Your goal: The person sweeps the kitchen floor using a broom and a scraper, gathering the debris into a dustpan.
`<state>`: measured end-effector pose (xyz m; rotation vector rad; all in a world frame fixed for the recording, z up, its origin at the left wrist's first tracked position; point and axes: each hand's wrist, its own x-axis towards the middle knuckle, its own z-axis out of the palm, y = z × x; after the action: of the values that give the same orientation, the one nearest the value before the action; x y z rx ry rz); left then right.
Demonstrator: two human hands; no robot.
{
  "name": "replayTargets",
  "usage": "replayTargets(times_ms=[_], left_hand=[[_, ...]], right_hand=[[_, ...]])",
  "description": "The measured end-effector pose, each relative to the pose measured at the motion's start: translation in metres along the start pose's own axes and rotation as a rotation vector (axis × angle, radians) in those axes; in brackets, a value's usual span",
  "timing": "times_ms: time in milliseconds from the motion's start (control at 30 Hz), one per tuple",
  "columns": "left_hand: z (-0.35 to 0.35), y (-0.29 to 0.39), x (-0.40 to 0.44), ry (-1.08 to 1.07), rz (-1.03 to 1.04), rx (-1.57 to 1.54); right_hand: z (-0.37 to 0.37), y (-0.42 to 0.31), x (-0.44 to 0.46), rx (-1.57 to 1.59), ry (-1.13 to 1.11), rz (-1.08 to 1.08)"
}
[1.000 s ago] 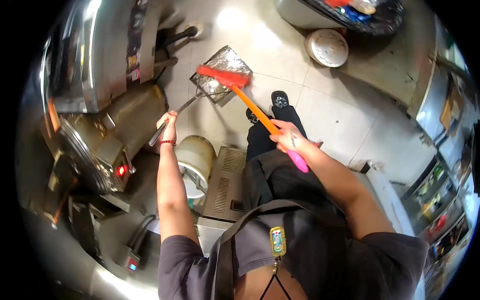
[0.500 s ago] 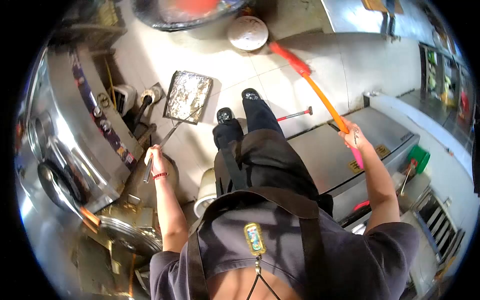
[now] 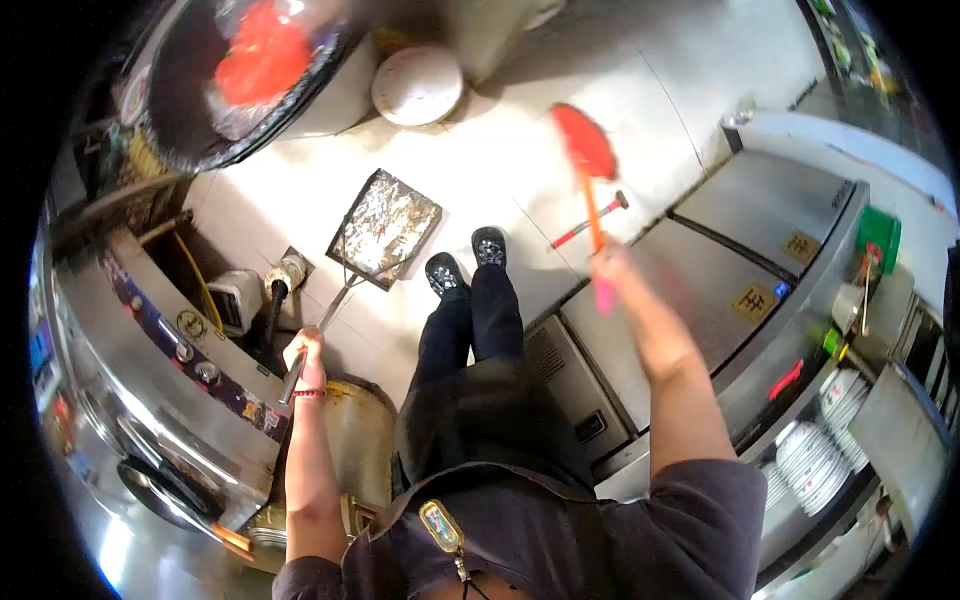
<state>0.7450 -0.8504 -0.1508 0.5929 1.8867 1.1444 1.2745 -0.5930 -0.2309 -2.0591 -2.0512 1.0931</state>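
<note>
My left hand [image 3: 305,355] is closed around the long metal handle of a dustpan [image 3: 410,212]. The pan lies on the floor tiles in front of my shoes, with a layer of scraps in it. In my right hand [image 3: 615,268] is a broom [image 3: 586,148] with a red head, an orange shaft and a pink grip end. The broom head is smeared by motion, to the right of the dustpan, and I cannot tell whether it touches the floor. A red-and-black hammer-shaped tool [image 3: 590,220] lies on the tiles beneath the broom shaft.
A black-lined bin [image 3: 340,105] holding red and clear plastic stands at the far left, beside a white round lid or bucket [image 3: 418,86]. A steel stove [image 3: 190,350] runs along the left, steel cabinets [image 3: 770,190] along the right. Stacked white plates [image 3: 810,465] sit lower right.
My view has turned, bringing more of the bin and plates into sight. My right arm has swung inward with the broom, its shaft now steeper. My left hand keeps its grip on the dustpan.
</note>
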Motion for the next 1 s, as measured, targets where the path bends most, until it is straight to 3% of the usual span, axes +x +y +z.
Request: replayTargets(times_ms=[33, 67, 100, 167, 300, 367, 467, 500, 533, 600, 667, 733, 767, 867, 900, 967, 1000], left_hand=[[-0.004, -0.008, 0.001, -0.053, 0.037, 0.02], [-0.015, -0.047, 0.005, -0.073, -0.035, -0.158], [-0.016, -0.049, 0.007, -0.026, -0.053, -0.063], [-0.01, -0.034, 0.007, -0.012, -0.018, 0.079], [-0.003, 0.008, 0.025, -0.112, 0.106, 0.064], [-0.003, -0.013, 0.044, -0.092, 0.173, 0.05], [-0.007, -0.005, 0.04, -0.073, 0.089, 0.237], [-0.003, -0.026, 0.045, -0.064, 0.134, 0.016], [0.002, -0.019, 0.045, -0.058, 0.139, 0.017], [0.011, 0.029, 0.034, -0.064, 0.12, 0.483], [0.016, 0.054, 0.031, -0.065, 0.021, 0.467], [0.012, 0.026, 0.054, -0.108, 0.177, 0.52], [0.014, 0.031, 0.051, -0.12, 0.147, 0.484], [0.025, 0.037, 0.052, -0.095, 0.101, 0.337], [0.025, 0.031, 0.055, -0.099, 0.163, 0.353], [0.027, 0.043, 0.055, -0.085, 0.144, 0.367], [0.023, 0.047, 0.059, -0.073, 0.119, 0.378]], right_hand=[[0.015, -0.019, -0.047, 0.178, -0.145, -0.07], [-0.001, -0.102, -0.092, 0.243, -0.267, 0.175], [-0.008, -0.138, -0.116, 0.216, -0.392, 0.321], [-0.013, -0.124, -0.157, 0.282, -0.434, 0.287], [-0.077, -0.147, -0.198, 0.51, -0.419, 0.487], [-0.079, -0.148, -0.179, 0.379, -0.312, 0.445], [0.01, -0.1, -0.146, 0.107, -0.154, 0.305], [0.033, -0.119, -0.139, -0.066, -0.172, 0.225], [0.054, -0.14, -0.132, -0.241, -0.178, 0.145], [0.088, -0.153, -0.152, -0.195, -0.326, 0.009], [0.037, -0.178, -0.175, 0.133, -0.355, -0.015], [0.01, -0.143, -0.201, 0.039, -0.049, -0.322], [0.006, -0.12, -0.205, 0.042, -0.045, -0.321], [0.002, -0.093, -0.213, 0.628, 0.167, 0.111], [-0.003, -0.091, -0.19, 0.5, -0.001, 0.327], [0.002, -0.102, -0.169, 0.373, -0.167, 0.522], [0.039, -0.114, -0.163, 0.277, -0.239, 0.347]])
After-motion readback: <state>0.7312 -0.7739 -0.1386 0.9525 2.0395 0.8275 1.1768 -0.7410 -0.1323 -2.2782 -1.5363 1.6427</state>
